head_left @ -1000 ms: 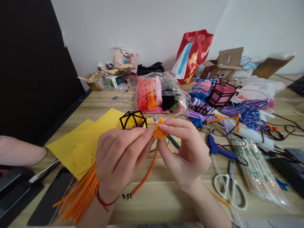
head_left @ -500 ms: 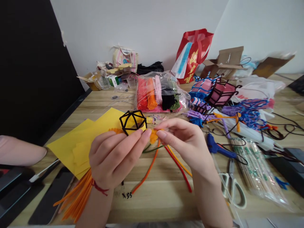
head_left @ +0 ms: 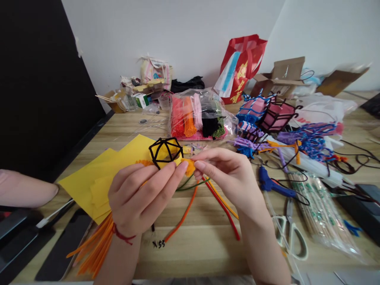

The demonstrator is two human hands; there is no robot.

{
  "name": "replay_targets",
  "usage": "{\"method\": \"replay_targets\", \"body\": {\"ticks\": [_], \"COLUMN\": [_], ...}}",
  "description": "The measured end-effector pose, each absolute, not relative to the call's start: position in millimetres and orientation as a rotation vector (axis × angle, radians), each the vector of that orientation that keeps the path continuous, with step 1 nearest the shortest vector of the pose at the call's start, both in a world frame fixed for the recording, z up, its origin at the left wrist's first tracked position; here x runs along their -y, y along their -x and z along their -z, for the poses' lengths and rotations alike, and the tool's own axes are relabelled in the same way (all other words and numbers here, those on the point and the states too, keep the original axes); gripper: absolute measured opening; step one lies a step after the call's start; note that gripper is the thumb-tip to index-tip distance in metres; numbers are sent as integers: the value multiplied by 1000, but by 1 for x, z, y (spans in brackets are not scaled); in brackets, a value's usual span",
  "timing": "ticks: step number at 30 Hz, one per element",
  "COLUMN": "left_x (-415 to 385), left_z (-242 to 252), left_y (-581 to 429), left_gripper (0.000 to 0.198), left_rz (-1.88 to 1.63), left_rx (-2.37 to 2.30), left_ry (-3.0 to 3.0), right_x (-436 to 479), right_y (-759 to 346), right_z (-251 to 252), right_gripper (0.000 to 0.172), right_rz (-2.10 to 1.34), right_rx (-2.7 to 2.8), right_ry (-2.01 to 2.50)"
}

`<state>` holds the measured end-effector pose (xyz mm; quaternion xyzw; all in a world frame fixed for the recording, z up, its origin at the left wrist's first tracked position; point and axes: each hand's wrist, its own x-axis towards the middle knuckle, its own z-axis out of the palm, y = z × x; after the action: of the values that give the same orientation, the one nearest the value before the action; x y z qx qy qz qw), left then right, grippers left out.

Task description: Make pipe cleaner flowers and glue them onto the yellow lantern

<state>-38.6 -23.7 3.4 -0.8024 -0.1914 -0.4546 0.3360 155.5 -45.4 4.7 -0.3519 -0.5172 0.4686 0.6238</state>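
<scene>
Between my fingertips is a small fuzzy yellow-orange pipe cleaner piece [head_left: 190, 168], bent into a compact shape. My left hand [head_left: 141, 198] pinches its left side, and the thumb and index finger of my right hand [head_left: 227, 174] close on its right edge. Just beyond my left fingers shows a black faceted frame [head_left: 166, 152] with yellow inside; my hand hides its lower part. Below my hands, orange [head_left: 184, 219], red [head_left: 224, 211] and green [head_left: 185, 184] pipe cleaners lie on the table. An orange bundle [head_left: 95, 253] sticks out by my left wrist.
Yellow sheets [head_left: 89, 186] and a phone [head_left: 65, 245] lie at left. A clear bag of coloured pipe cleaners [head_left: 196, 114] sits ahead. To the right are a blue glue gun [head_left: 274, 184], scissors [head_left: 292, 233], bagged sticks [head_left: 320, 213] and finished lanterns [head_left: 277, 116]. Another person's arm [head_left: 26, 188] rests at far left.
Both hands have shifted slightly left, and the yellow-orange piece with them. The right fingertips have moved a little along its edge. The black frame stays where it was.
</scene>
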Motion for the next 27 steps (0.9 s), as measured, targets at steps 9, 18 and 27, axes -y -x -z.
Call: {"method": "replay_targets", "body": {"ticks": [9,18,27], "left_x": [20,20,24], "left_z": [-9,-3,-5], "left_y": [36,24,11], "left_gripper": [31,31,17], "left_rz": [1198,1437,2014], "left_rx": [540,722,1015], "left_ry": [2110,2271,2546], "right_x": [49,53,54], "right_y": [-150,-145,-144], "right_z": [-2,0,2], "right_gripper": [13,24,33], "right_rz": [-618,-214,129], "right_rx": [1313,1451,1578], "right_ry": [860,869,792]}}
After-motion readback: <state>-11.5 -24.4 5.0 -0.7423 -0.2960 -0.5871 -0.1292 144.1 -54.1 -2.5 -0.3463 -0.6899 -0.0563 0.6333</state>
